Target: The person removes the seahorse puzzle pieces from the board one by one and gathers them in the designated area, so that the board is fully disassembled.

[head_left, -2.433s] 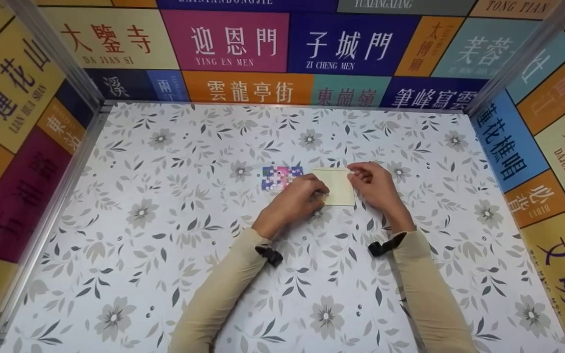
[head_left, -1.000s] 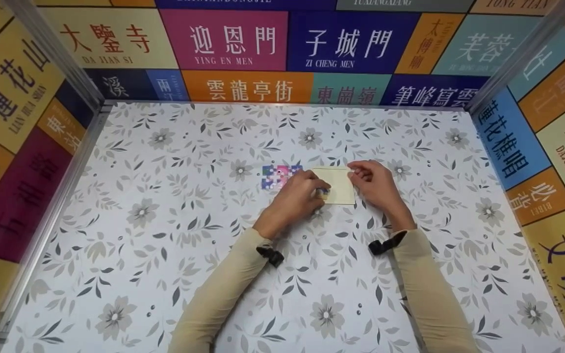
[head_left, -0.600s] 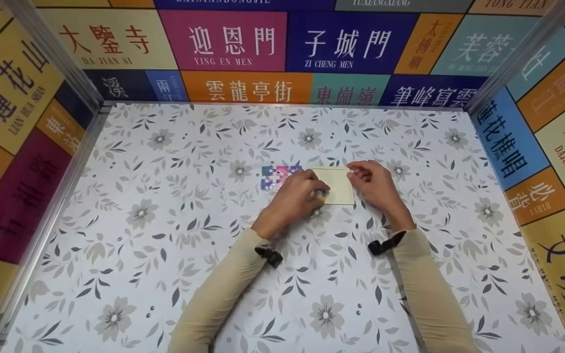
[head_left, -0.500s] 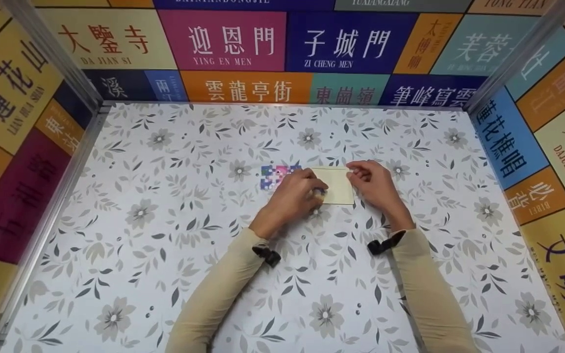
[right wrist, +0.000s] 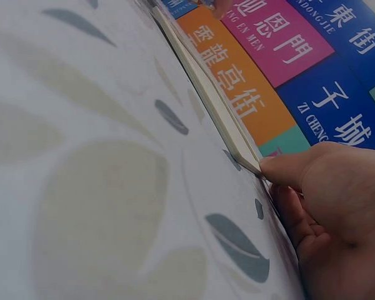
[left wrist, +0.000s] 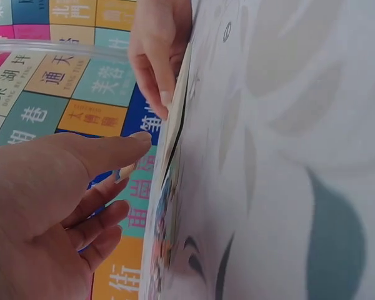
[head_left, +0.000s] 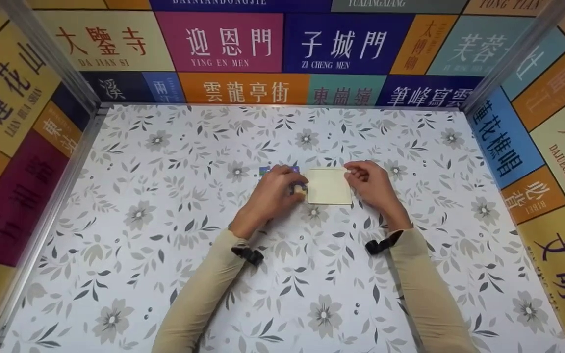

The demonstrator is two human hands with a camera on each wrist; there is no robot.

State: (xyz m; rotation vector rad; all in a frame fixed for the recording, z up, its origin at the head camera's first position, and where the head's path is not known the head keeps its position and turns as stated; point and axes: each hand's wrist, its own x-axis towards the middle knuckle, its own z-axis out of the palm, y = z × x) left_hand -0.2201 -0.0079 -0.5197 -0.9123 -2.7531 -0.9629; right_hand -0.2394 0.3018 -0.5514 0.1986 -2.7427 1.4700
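In the head view, my left hand [head_left: 273,190] pinches a jigsaw piece [head_left: 300,189] between thumb and fingertips, just left of a pale yellow square puzzle tray [head_left: 329,187]. The tray lies flat, with a thin rim and a bare inside. My right hand [head_left: 372,185] pinches its far right corner; in the right wrist view the thumb [right wrist: 284,170] lies against the corner of the tray [right wrist: 206,94]. Joined jigsaw pieces [head_left: 264,170] with a blue and pink picture lie mostly hidden under my left hand. In the left wrist view only an edge of the held piece [left wrist: 126,172] shows.
A white tabletop [head_left: 115,274] with grey flowers and leaves carries everything. Printed panels [head_left: 233,41] stand along its back and both sides, with metal posts [head_left: 49,54] at the corners. Each wrist wears a small black camera [head_left: 249,255].
My left hand has moved left off the tray with the jigsaw piece and now covers most of the joined pieces. My right hand stays at the tray's corner.
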